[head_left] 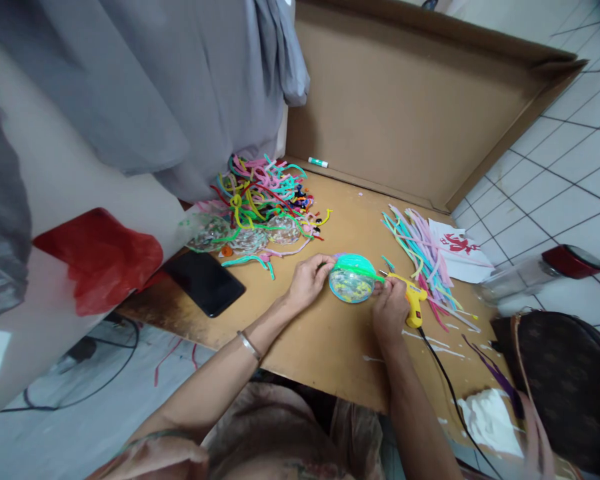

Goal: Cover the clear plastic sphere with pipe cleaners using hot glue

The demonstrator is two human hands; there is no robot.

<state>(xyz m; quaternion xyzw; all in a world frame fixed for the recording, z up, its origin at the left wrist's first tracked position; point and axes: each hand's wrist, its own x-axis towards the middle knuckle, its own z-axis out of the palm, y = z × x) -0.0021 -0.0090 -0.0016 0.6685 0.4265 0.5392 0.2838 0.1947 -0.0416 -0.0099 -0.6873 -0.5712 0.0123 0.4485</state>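
Observation:
A round, see-through ball [353,288] with yellow and white bits showing in it lies on the table between my hands. Teal fuzzy stems cover its upper part and edge. A bright green pipe cleaner [365,272] stretches across its middle. On the ball's left edge, my left hand [307,280] is closed in a pinch, apparently on that strand's left end. My right hand [391,308] pinches the green strand's right end, fingers closed. Just beyond the right hand lies a yellow hot glue gun [414,303], partly hidden by it.
Pipe cleaners [257,187] are heaped at the back left beside clear filled balls [250,239]. A black phone [205,281] lies at left. More pipe cleaners [425,257], a paper [460,250], a bottle [515,280], a bag [565,387] and white tissue [490,420] stand right. Cardboard [380,100] rises behind.

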